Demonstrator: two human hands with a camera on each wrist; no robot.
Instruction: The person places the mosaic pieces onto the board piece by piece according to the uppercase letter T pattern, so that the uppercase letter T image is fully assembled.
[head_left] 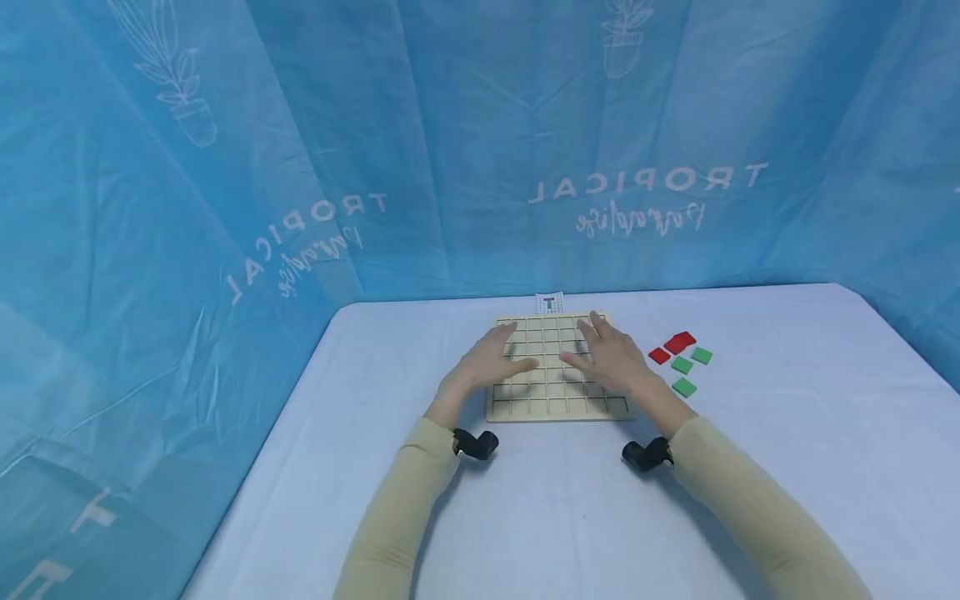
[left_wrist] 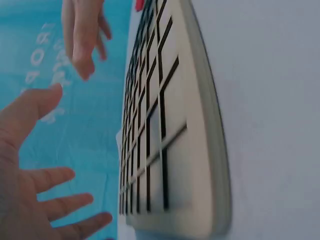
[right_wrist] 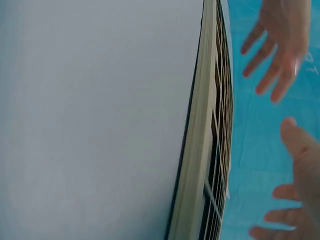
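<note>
A pale wooden board [head_left: 547, 410] with a grid of dark grooves lies flat on the white table. Above its left side hovers my left hand [head_left: 486, 362], fingers spread and thumb pointing inward. My right hand [head_left: 606, 358] is held over the right side, its fingers also spread. Both wrist views show a gap between the hands and the board, and neither hand holds anything. Right of the board lie red square tiles [head_left: 659, 356] and green square tiles [head_left: 684, 387], nearest to my right hand.
A small printed card [head_left: 550, 302] with a grid pattern sits behind the board, near the back edge of the table [head_left: 360, 400]. Blue printed cloth [head_left: 480, 150] hangs behind and to the left. Each wrist carries a black camera [head_left: 480, 445].
</note>
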